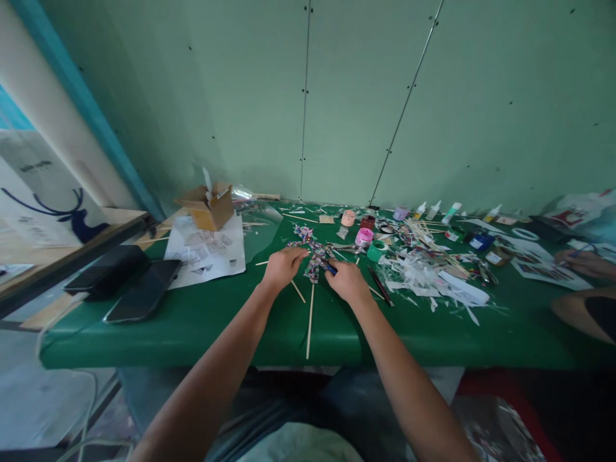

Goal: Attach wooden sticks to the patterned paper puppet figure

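Note:
A star-like craft figure (315, 247) with a mottled pink, purple and blue surface lies on the green tabletop in front of me. My left hand (283, 267) is at its left side, fingers together and pressed on its edge. From the closed fingers of my right hand (350, 280) sticks out a dark blue tool (331, 268); its kind is unclear, and its tip is at the figure's lower right. Thin wooden sticks, one of them the long stick (310, 324), lie below and around the figure. A metal tool (347, 248) rests just behind my right hand.
Pink (364, 238) and green (377, 250) paint jars stand behind a pile of paper scraps (418, 269). Further left are a cardboard box (212, 208), a printed sheet (206, 256) and a phone (142, 292). Another person's hand (584, 262) is at the far right.

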The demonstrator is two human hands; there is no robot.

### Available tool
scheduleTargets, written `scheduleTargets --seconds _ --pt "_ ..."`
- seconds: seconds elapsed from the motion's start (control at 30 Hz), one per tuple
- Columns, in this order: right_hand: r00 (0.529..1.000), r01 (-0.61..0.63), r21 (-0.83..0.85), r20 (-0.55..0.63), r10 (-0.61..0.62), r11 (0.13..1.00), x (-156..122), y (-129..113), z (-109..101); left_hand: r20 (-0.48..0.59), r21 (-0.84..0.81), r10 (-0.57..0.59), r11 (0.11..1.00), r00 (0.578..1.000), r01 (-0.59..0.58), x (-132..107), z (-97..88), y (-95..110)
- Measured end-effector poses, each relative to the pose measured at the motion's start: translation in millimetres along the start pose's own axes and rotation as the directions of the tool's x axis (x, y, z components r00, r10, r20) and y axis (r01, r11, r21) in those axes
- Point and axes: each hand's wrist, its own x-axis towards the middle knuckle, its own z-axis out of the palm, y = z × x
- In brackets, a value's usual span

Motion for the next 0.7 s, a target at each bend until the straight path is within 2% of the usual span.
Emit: scheduleTargets --seconds 0.23,0.5,0.7 --pt "1.0 -0.016 -0.004 0.01 0.016 1.0 0.1 0.8 2.3 -0.046 0.066 0.024 0.998 0.999 -0.021 -0.6 -3.3 1.6" --pt "1.0 -0.014 0.012 -0.02 0.015 1.0 -0.9 1.4 2.5 0.061 0.012 0.0 1.0 0.998 -0.001 2.1 -5.9 3.1" --pt "1.0 -0.026 -0.003 0.006 0.026 1.0 -0.4 4.6 2.6 -0.027 0.016 0.028 0.999 0.999 -0.028 -0.6 0.5 2.3"
